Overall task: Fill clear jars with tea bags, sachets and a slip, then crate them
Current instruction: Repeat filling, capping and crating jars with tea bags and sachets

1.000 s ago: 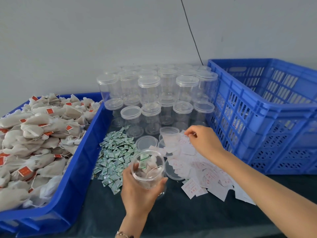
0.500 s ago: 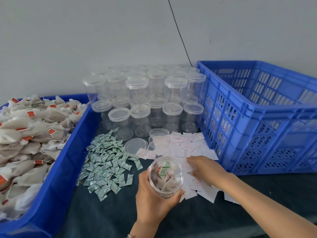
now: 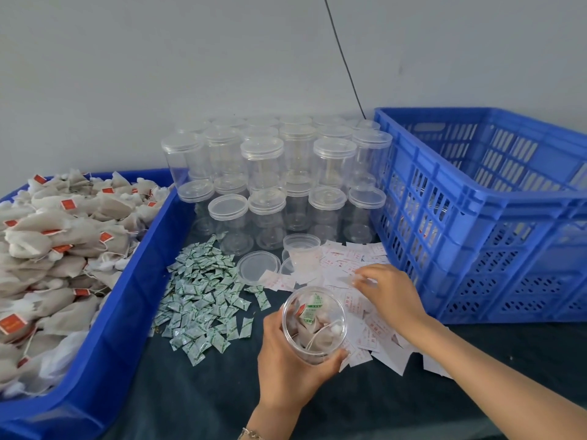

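The open jar (image 3: 313, 325) sits in the left hand (image 3: 286, 369), whose fingers and thumb curl round its clear wall from below, mouth tilted toward the camera. Inside lie tea bags with strings and one green-printed sachet. Just right of that hand, the right hand (image 3: 394, 293) lies over the scattered white slips (image 3: 365, 331), its fingertips bent down onto the paper; whether they pinch a slip or only touch it cannot be told. Left of the left hand, a heap of green sachets (image 3: 203, 300) spreads on the dark bench (image 3: 197, 395). Beyond both hands lie a loose lid (image 3: 258, 267) and a lidless jar (image 3: 301, 249), and behind them stand stacked lidded empty jars (image 3: 263, 173). Far left of the left hand, a blue tray (image 3: 120, 312) holds a pile of tea bags (image 3: 54, 249). Right of the right hand, close beside it, stands a blue slatted crate (image 3: 476, 217).
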The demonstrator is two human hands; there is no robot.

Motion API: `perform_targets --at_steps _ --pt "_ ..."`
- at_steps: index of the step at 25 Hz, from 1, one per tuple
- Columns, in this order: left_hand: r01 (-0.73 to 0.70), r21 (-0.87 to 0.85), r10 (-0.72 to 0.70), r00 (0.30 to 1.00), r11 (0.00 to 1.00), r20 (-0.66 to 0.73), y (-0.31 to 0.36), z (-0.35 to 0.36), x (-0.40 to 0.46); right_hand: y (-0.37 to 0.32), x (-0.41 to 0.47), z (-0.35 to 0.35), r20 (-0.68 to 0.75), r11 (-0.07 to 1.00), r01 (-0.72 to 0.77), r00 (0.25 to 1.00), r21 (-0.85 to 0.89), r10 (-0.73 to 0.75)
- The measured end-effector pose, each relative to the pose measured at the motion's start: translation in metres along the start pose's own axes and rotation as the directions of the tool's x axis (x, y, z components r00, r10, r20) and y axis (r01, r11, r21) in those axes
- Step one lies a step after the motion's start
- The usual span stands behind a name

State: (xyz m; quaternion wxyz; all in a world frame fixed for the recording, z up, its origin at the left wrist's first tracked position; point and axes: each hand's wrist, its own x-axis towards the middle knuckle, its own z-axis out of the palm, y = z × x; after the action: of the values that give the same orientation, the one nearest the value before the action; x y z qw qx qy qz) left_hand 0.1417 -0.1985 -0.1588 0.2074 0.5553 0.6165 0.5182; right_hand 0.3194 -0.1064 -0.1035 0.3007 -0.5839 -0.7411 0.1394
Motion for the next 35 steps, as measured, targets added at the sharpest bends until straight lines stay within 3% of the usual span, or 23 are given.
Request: perform_targets --at_steps 7,10,12,14,17,19,24,25,27,30,33,35 --pt "-0.017 -0.015 0.017 1.000 1.000 -0.007 -0.001 0.000 -0.001 -0.035 -0.012 -0.016 -0.034 0.979 0.176 0.984 0.105 -0.174" --pt "-0.021 -0.008 0.021 1.000 1.000 -0.022 -0.002 0.001 -0.001 -0.050 -0.022 -0.023 -0.083 0.926 0.377 0.924 0.026 -0.374" --pt "-0.021 -0.015 0.021 0.999 1.000 -0.028 -0.002 0.001 -0.001 -0.056 -0.029 -0.023 -0.038 0.856 0.513 0.856 -0.067 -0.516" --pt "-0.057 -0.014 0.056 0.997 0.998 -0.045 -0.004 0.001 0.000 -0.061 -0.034 -0.022 0.100 0.815 0.573 0.819 -0.081 -0.565" --pt "-0.122 -0.027 0.120 0.990 0.992 -0.071 -0.003 0.004 0.001 -0.059 -0.037 -0.019 0.364 0.823 0.565 0.780 -0.060 -0.509" --pt "-0.128 -0.017 0.127 0.991 0.992 -0.050 -0.004 0.001 0.001 -0.055 -0.039 -0.017 0.435 0.837 0.542 0.773 -0.072 -0.462" --pt "-0.163 0.039 0.165 0.986 0.986 -0.033 0.004 0.005 -0.004 -0.058 -0.042 -0.013 0.358 0.905 0.422 0.839 0.048 -0.410" --pt "-0.175 0.179 0.184 0.982 0.968 -0.033 -0.007 0.005 0.006 -0.059 -0.043 -0.012 0.340 0.914 0.401 0.852 0.062 -0.397" --pt "-0.074 0.177 0.051 0.990 0.981 0.131 0.003 0.005 0.002 -0.061 -0.046 -0.009 0.324 0.919 0.385 0.862 0.083 -0.391" --pt "-0.176 0.164 0.162 0.982 0.971 0.095 0.003 0.003 0.001 -0.062 -0.048 -0.007 0.312 0.914 0.402 0.864 0.045 -0.395" --pt "-0.290 0.168 0.259 0.948 0.942 0.186 0.020 -0.011 0.018 -0.066 -0.041 -0.023 0.326 0.942 0.326 0.884 0.084 -0.335" --pt "-0.364 0.152 0.355 0.931 0.919 0.084 0.050 -0.010 0.049 -0.075 -0.027 -0.053 0.262 0.950 0.288 0.914 0.125 -0.311"
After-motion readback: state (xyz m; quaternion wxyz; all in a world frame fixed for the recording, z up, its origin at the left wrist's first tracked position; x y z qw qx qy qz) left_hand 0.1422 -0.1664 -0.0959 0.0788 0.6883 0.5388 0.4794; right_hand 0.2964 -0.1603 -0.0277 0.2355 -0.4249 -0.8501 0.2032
